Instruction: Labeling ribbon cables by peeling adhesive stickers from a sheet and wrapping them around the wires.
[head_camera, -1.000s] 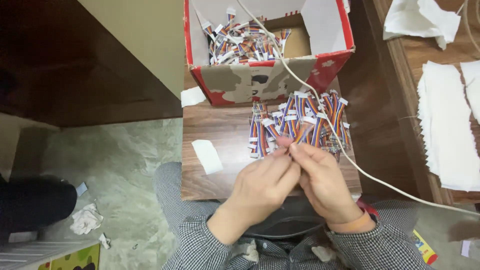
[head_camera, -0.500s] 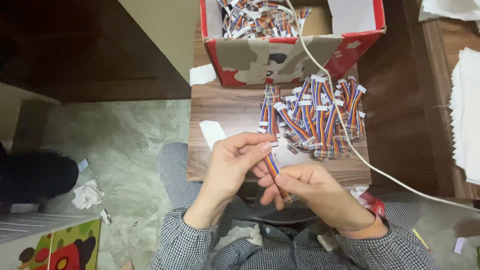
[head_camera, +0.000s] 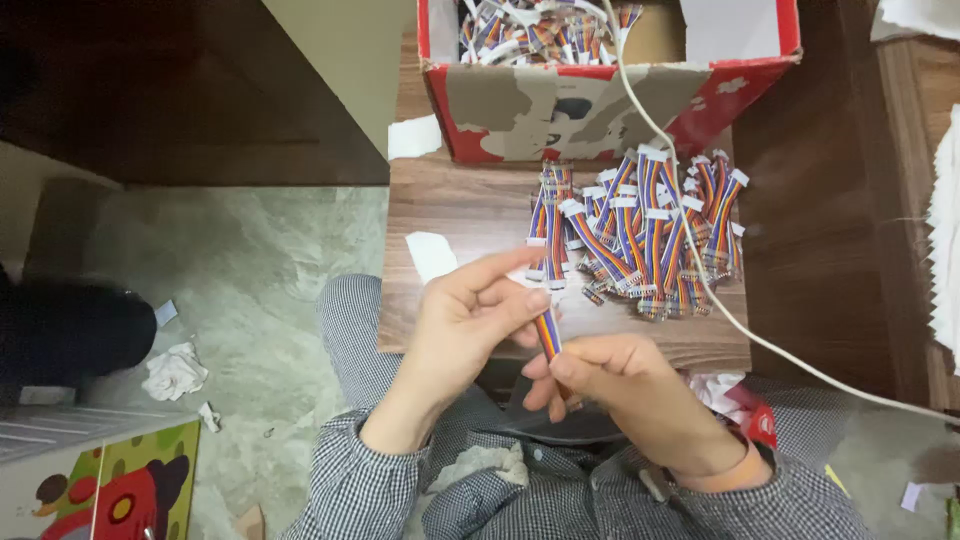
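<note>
A single short ribbon cable, striped in rainbow colours, is now held stretched between both hands above the near edge of the worktop; a second ago the hands were pressed together over the heap, and half a second ago the cable was only just being drawn clear. It can be judged that one piece has been separated from the rest and is being straightened or checked along its length.

The upper end of the cable is pinched between thumb and forefinger of the left hand, the remaining fingers being loosely spread. The lower end is gripped by the right hand, whose fingers are curled and pressed together around it, so that the end itself is hidden.

Just beyond the hands, a heap of similar cables with white connectors is laid on the worktop, and behind it an open red cardboard box is filled with more of them. A white cord is draped out of the box, across the heap and off to the right, lying over several cables, so any reach into the heap has to be made around it. A scrap of white paper is seen beside the left hand. Crumpled paper is scattered on the floor to the left.
</note>
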